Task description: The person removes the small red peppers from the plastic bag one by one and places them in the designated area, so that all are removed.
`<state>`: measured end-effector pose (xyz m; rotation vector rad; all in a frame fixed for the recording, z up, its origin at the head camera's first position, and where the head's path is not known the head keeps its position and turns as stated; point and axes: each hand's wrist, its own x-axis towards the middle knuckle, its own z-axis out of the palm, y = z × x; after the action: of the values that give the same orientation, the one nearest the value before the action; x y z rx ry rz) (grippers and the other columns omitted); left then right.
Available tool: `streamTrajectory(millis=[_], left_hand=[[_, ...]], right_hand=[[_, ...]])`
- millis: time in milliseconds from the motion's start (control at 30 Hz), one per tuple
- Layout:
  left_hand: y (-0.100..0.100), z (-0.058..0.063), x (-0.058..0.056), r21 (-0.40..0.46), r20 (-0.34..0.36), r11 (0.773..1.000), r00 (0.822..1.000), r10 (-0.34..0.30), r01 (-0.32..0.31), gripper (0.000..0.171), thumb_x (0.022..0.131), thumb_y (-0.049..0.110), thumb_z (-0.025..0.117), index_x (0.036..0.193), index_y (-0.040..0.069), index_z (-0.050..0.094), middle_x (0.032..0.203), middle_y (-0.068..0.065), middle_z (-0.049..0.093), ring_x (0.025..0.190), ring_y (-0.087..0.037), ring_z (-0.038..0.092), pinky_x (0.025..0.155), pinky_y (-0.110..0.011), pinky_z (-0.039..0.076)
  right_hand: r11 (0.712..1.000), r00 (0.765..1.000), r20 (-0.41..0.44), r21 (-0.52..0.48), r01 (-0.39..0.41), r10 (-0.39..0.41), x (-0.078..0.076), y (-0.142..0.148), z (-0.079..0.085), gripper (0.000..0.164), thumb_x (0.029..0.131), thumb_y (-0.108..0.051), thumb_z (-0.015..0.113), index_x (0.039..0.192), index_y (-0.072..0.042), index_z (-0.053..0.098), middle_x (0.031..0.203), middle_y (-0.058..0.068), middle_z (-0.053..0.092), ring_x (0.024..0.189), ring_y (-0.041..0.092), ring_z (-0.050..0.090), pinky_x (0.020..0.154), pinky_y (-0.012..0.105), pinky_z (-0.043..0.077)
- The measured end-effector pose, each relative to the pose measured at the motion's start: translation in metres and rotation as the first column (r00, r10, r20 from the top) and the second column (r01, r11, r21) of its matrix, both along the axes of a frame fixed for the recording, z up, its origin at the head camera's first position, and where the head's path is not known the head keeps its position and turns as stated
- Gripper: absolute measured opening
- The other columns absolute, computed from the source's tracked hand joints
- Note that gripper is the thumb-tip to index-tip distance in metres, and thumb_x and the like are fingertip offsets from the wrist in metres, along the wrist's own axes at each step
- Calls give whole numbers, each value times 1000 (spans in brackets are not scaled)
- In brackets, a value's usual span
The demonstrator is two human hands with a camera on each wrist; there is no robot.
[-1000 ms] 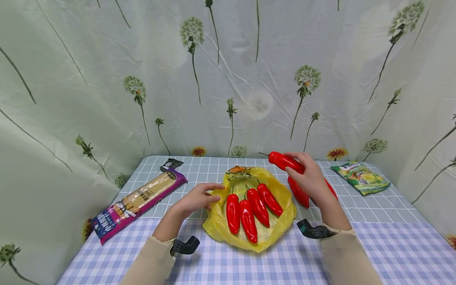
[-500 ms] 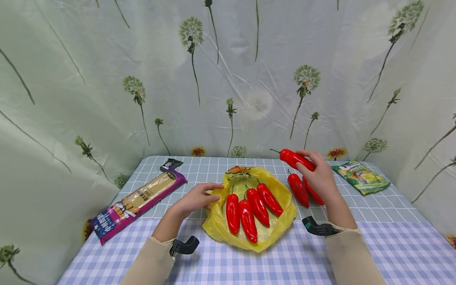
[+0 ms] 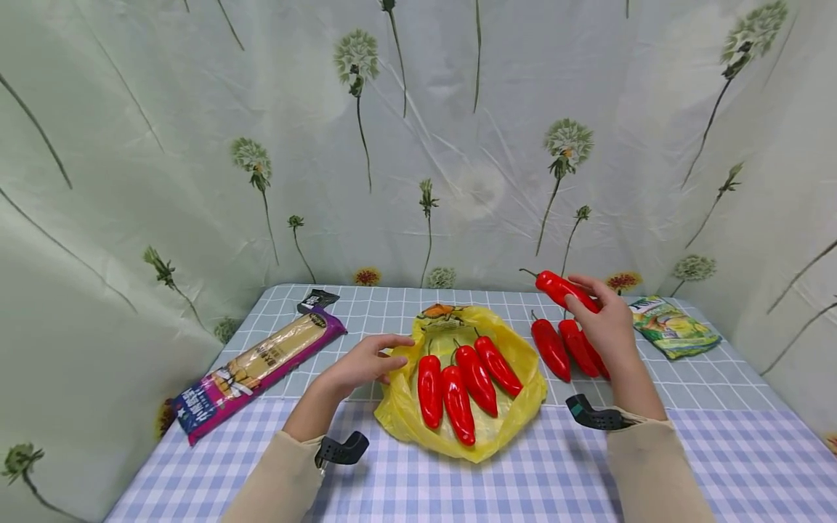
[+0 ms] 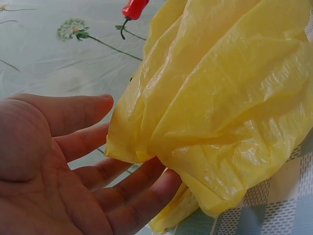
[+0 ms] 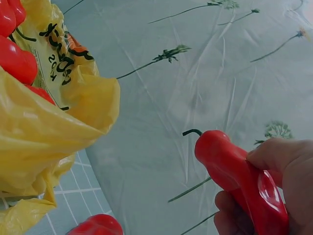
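My right hand (image 3: 604, 319) grips a glossy red chili pepper (image 3: 559, 287), raised above the table right of the bag. Its curved green stem points left, and the right wrist view shows thumb and fingers around the pepper's body (image 5: 230, 166). Several similar peppers (image 3: 459, 407) lie inside an opened yellow plastic bag (image 3: 399, 418) at the middle of the table. At the bag's left rim is my left hand (image 3: 360, 365), fingers loosely extended; in the left wrist view the fingertips (image 4: 166, 183) reach the bag's outer wall. Red peppers (image 3: 551, 350) lie right of the bag, partly behind my right hand.
A long purple noodle packet (image 3: 261, 370) lies slanted at the left, with a small black packet (image 3: 317, 300) behind it. A green-and-yellow bag (image 3: 675, 327) is at the back right. A floral curtain (image 3: 458, 145) hangs behind the checkered table (image 3: 418, 494).
My right hand has moved right with its pepper, farther from the bag, and more of the peppers on the table show. The left hand stays at the bag's rim.
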<state>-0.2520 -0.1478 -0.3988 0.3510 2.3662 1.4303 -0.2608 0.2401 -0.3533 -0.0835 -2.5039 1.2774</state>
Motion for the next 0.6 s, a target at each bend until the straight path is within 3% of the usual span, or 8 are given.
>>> streamTrajectory(millis=[133,200,400,600], left_hand=[[1,-1,-1,-3,7,1000,1000,9,-9,38,99,18,60,137,13,60,146,-12,54,99,-20,61,74,-29,58],[1,-1,-1,-5,12,1000,1000,16,-16,38,99,18,60,136,14,60,147,-11,54,101,-20,61,75,-29,58],[1,0,0,-3,17,1000,1000,20,-20,38,99,19,60,136,14,61,147,-12,53,103,-21,61,76,-30,59],[2,0,0,-7,13,1000,1000,20,-20,37,99,19,60,136,14,61,146,-12,54,102,-20,61,75,-30,59]], right_hand=[[1000,1000,3,-4,4,-4,0,1,1,54,99,-32,59,149,-19,45,149,18,48,130,41,48,96,57,53],[1000,1000,-2,-2,-1,1,0,2,1,54,99,-28,59,151,-20,43,150,19,46,131,42,46,97,60,51],[1000,1000,22,-8,14,-14,-1,6,2,60,98,-22,58,154,-24,37,152,19,42,130,43,45,97,60,51],[1000,998,55,-12,17,-17,-1,12,3,59,98,-18,55,154,-17,36,151,20,43,129,42,46,95,54,53]])
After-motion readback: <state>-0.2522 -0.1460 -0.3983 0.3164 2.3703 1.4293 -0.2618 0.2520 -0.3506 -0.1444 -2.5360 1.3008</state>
